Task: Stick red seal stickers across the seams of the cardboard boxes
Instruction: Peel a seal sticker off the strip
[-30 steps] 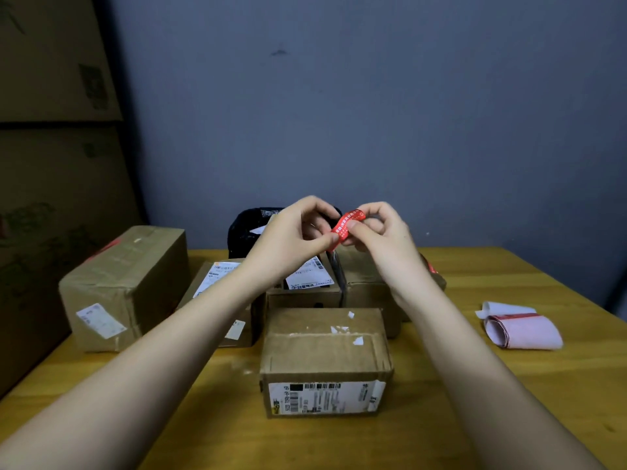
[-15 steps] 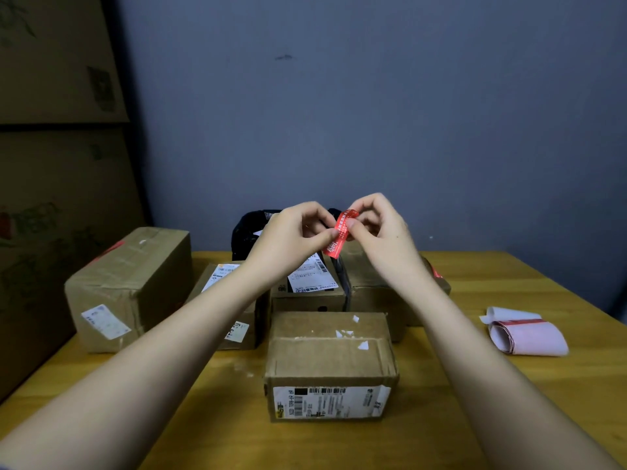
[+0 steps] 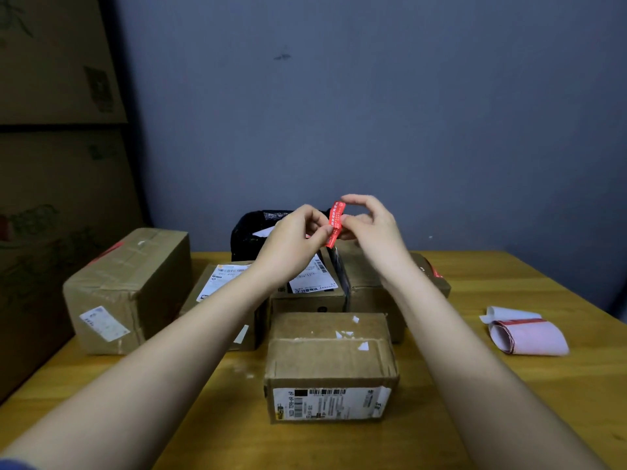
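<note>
Sticker [image 3: 336, 224], red, in both hands' [image 3: 294, 239] [image 3: 369, 228] pinching grip above closed boxes [image 3: 330, 354], contents apparently hidden.

At twelve o'clock, both forearms hide much of the rear boxes [image 3: 307, 295]; the red seal sticker [image 3: 336, 223] print is unreadable.

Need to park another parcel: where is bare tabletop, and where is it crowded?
Bare wood: right of the nearest box, in front of the sticker roll; also near left, in front of the big left box. Crowded: the cluster of boxes behind the nearest box.
</note>
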A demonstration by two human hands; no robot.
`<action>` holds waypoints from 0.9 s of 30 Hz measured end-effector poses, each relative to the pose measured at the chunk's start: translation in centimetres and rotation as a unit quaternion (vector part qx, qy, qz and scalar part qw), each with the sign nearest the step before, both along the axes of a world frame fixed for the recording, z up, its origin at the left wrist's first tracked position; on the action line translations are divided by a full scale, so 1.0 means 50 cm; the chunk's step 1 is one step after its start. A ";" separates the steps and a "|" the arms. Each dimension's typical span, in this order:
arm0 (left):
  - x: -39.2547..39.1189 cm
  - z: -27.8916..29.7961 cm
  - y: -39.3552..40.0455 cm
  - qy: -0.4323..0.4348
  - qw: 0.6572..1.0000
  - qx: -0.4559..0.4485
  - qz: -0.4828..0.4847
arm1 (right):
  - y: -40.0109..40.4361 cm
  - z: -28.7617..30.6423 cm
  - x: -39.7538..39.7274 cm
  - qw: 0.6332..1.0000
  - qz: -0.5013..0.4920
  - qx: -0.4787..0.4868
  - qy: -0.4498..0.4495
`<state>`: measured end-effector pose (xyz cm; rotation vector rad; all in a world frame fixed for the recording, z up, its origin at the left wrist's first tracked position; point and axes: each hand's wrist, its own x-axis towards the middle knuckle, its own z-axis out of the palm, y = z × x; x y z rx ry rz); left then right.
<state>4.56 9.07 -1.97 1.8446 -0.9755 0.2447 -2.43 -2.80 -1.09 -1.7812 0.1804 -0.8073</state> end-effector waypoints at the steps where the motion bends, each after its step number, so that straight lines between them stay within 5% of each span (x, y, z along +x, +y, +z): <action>1: 0.004 0.002 -0.003 0.009 1.000 -0.002 0.004 | -0.001 0.000 0.010 1.000 -0.001 0.005 0.009; 4: 0.021 0.012 -0.011 0.056 0.998 -0.028 -0.012 | -0.004 0.004 0.045 0.997 -0.036 -0.042 0.051; 8: 0.054 0.036 -0.012 0.115 0.990 -0.069 -0.032 | -0.006 0.032 0.085 0.995 0.032 0.038 0.082; 16: 0.143 0.063 -0.028 0.118 0.990 -0.068 -0.025 | -0.028 0.061 0.178 0.983 0.047 0.066 0.167; 20: 0.187 0.052 -0.040 0.153 0.987 -0.056 -0.011 | -0.048 0.044 0.228 0.996 0.019 0.013 0.082; 27: 0.253 0.038 -0.065 0.256 0.965 -0.047 0.016 | -0.083 0.025 0.271 0.987 0.049 -0.111 0.105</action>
